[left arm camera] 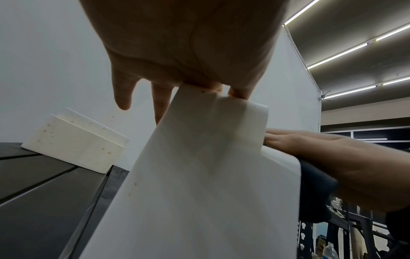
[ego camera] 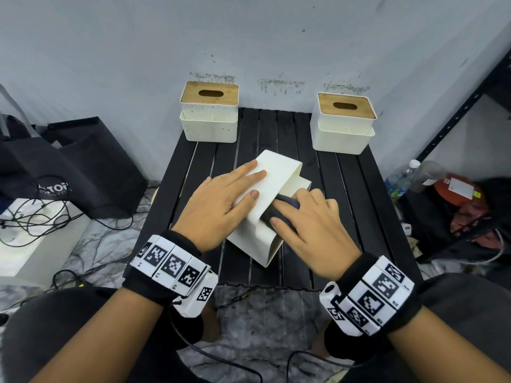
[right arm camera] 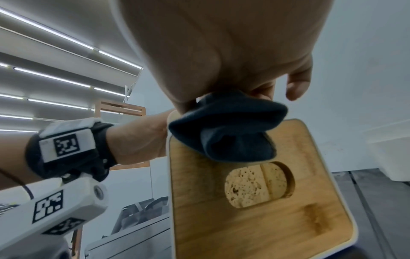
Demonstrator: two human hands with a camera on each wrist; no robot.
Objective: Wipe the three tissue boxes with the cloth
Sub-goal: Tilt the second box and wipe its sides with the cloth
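Observation:
A white tissue box (ego camera: pixel 276 172) lies tipped on its side in the middle of the black slatted table (ego camera: pixel 354 189). My left hand (ego camera: pixel 221 205) presses flat on its upward face with straight fingers. My right hand (ego camera: pixel 307 219) grips a bunched dark cloth (ego camera: pixel 289 201) against the box's lid side. In the right wrist view the cloth (right arm camera: pixel 226 129) sits on the upper part of the bamboo lid (right arm camera: pixel 244 227). Two more white boxes with bamboo lids stand upright at the back left (ego camera: pixel 209 114) and back right (ego camera: pixel 343 125). The back left box (left arm camera: pixel 75 145) shows brown specks.
The wall runs just behind the two back boxes. Black bags (ego camera: pixel 69 167) and a white case with cables (ego camera: pixel 33 233) lie on the floor to the left. A black metal rack (ego camera: pixel 456 120) and plastic bottles (ego camera: pixel 401 178) are on the right.

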